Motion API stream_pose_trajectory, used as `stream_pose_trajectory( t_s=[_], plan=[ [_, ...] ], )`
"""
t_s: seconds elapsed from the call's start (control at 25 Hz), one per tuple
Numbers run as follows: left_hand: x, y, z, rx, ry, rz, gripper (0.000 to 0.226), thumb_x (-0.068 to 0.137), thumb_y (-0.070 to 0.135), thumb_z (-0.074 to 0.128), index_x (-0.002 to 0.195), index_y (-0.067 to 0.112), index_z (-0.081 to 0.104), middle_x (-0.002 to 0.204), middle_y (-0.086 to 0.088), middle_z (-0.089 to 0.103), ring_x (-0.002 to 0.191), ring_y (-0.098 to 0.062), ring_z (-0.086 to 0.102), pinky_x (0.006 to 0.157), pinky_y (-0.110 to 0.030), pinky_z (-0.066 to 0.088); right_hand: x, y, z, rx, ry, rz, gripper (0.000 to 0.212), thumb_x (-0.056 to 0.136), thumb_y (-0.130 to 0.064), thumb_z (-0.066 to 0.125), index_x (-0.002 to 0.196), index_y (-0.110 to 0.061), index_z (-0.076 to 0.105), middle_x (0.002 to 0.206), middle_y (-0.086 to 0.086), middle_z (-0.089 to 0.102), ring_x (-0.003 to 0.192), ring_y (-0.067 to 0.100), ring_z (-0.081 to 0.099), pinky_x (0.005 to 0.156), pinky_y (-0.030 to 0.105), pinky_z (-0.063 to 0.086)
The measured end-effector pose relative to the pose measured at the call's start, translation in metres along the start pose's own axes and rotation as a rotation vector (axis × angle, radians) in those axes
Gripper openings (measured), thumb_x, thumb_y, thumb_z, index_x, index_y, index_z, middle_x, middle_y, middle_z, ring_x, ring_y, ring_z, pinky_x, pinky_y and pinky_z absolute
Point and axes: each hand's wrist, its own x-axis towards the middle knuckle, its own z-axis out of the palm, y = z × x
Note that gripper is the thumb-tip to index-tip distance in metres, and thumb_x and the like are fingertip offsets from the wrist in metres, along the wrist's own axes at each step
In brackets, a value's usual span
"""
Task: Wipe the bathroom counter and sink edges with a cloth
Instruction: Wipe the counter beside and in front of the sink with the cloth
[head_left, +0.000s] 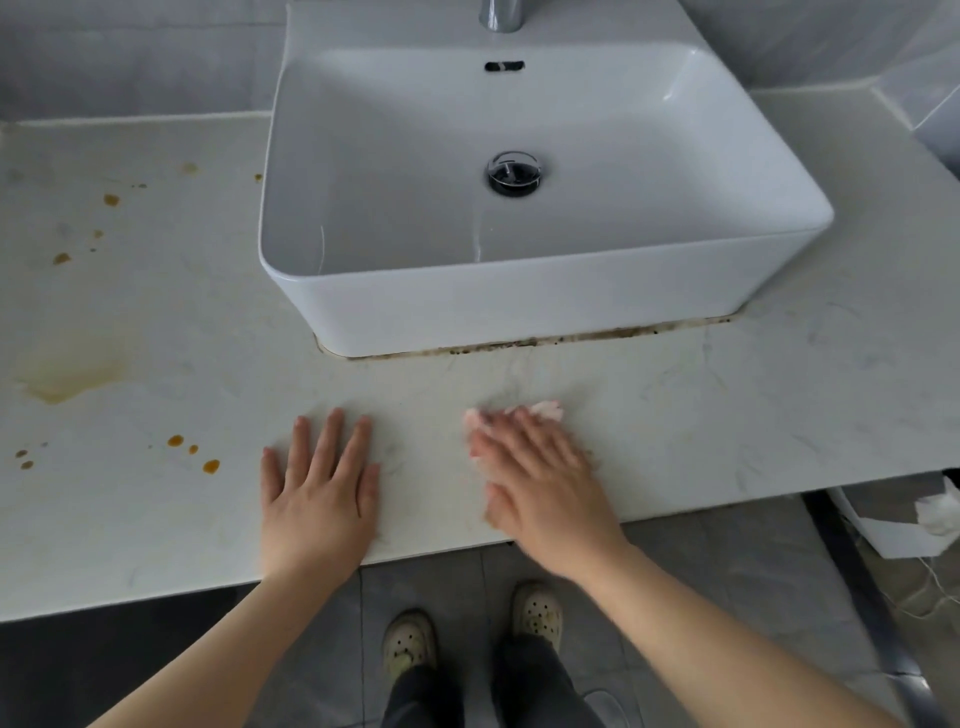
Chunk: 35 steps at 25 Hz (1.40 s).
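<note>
Item: my right hand (540, 478), flat, fingers spread, pressing cloth (545, 410) onto counter (727, 405), lower centre. My left hand (322, 493): flat, empty, bracing. Risk: orange stains (192, 449) at left and grime under sink (519, 301) get missed.

I am pressing my right hand (540, 483) flat on a pale cloth (545, 410) on the counter (727, 415), near the sink (519, 306). My left hand (319, 493) is lying flat, fingers spread, just left of it.
</note>
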Motion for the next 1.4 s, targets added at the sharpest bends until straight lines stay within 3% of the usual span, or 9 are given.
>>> stream_pose_trajectory(
  t_s=[0.2, 0.44, 0.64, 0.88, 1.08, 1.16, 1.28, 1.36, 1.4],
  plan=[
    [0.000, 0.001, -0.001, 0.007, 0.000, 0.012, 0.069, 0.081, 0.053, -0.008, 0.146, 0.036, 0.008, 0.156, 0.006, 0.007, 0.143, -0.019, -0.007, 0.114, -0.042, -0.009, 0.044, 0.045, 0.003, 0.098, 0.057, 0.653, 0.065, 0.087, -0.043, 0.013, 0.145, -0.018, 0.030, 0.154, 0.010, 0.026, 0.142, 0.032, 0.019, 0.116, 0.042, 0.005],
    [0.005, -0.013, -0.004, 0.014, 0.001, 0.104, 0.066, 0.083, 0.058, -0.005, 0.144, 0.035, 0.006, 0.155, 0.006, 0.013, 0.142, -0.016, -0.001, 0.113, -0.037, -0.006, 0.022, -0.024, 0.002, 0.034, 0.002, -0.059, 0.054, 0.094, -0.040, 0.028, 0.145, -0.020, 0.032, 0.152, 0.001, 0.029, 0.141, 0.028, 0.026, 0.117, 0.046, 0.010],
    [0.008, -0.027, -0.001, 0.085, 0.005, 0.213, 0.060, 0.095, 0.051, 0.007, 0.141, 0.023, 0.034, 0.143, -0.003, 0.042, 0.134, -0.025, 0.029, 0.111, -0.033, -0.001, 0.052, 0.013, 0.006, 0.061, 0.083, 0.531, 0.063, 0.087, -0.042, 0.021, 0.138, -0.012, 0.043, 0.147, 0.014, 0.039, 0.136, 0.037, 0.034, 0.113, 0.048, 0.022],
    [0.005, -0.047, -0.009, 0.018, 0.068, 0.342, 0.061, 0.098, 0.043, 0.009, 0.128, 0.015, 0.055, 0.134, -0.008, 0.054, 0.130, -0.024, 0.040, 0.110, -0.037, 0.012, 0.042, -0.071, 0.006, -0.031, 0.035, -0.234, 0.055, 0.091, -0.040, 0.034, 0.143, -0.020, 0.037, 0.150, -0.002, 0.035, 0.137, 0.024, 0.035, 0.115, 0.042, 0.021],
    [-0.011, -0.114, -0.021, 0.057, 0.137, 0.147, 0.069, 0.093, 0.055, 0.016, 0.137, 0.008, 0.040, 0.146, -0.011, 0.036, 0.138, -0.025, 0.020, 0.113, -0.041, 0.005, 0.071, -0.063, 0.011, 0.044, 0.162, 0.508, 0.057, 0.084, -0.036, 0.031, 0.129, -0.008, 0.054, 0.138, 0.016, 0.049, 0.126, 0.038, 0.047, 0.106, 0.048, 0.028],
    [-0.015, -0.141, -0.022, 0.042, 0.126, -0.006, 0.080, 0.089, 0.062, 0.015, 0.141, 0.004, 0.034, 0.149, -0.013, 0.030, 0.139, -0.025, 0.019, 0.113, -0.036, -0.002, 0.072, -0.130, 0.013, 0.078, 0.129, 0.363, 0.056, 0.083, -0.037, 0.036, 0.128, -0.009, 0.054, 0.140, 0.014, 0.048, 0.127, 0.037, 0.046, 0.106, 0.048, 0.025],
    [-0.013, -0.161, -0.023, 0.028, 0.066, -0.028, 0.084, 0.086, 0.062, 0.015, 0.143, 0.003, 0.029, 0.151, -0.013, 0.026, 0.140, -0.021, 0.015, 0.112, -0.027, -0.011, 0.063, -0.160, 0.012, 0.038, 0.049, -0.151, 0.057, 0.085, -0.039, 0.039, 0.135, -0.015, 0.047, 0.144, 0.005, 0.045, 0.131, 0.031, 0.043, 0.107, 0.043, 0.022],
    [-0.010, -0.166, -0.022, 0.059, 0.038, 0.014, 0.079, 0.088, 0.057, 0.021, 0.141, 0.000, 0.033, 0.148, -0.015, 0.030, 0.138, -0.022, 0.020, 0.112, -0.027, -0.009, 0.075, -0.121, 0.014, -0.033, 0.052, -0.129, 0.057, 0.084, -0.038, 0.036, 0.135, -0.015, 0.046, 0.146, 0.005, 0.042, 0.131, 0.033, 0.042, 0.109, 0.043, 0.021],
    [-0.009, -0.167, -0.022, 0.081, 0.034, 0.027, 0.078, 0.088, 0.056, 0.023, 0.140, -0.001, 0.035, 0.147, -0.016, 0.031, 0.137, -0.023, 0.022, 0.112, -0.028, -0.008, 0.083, -0.101, 0.015, -0.021, 0.048, 0.061, 0.059, 0.084, -0.039, 0.032, 0.136, -0.014, 0.045, 0.148, 0.007, 0.039, 0.133, 0.034, 0.039, 0.111, 0.043, 0.018]
  ],
)
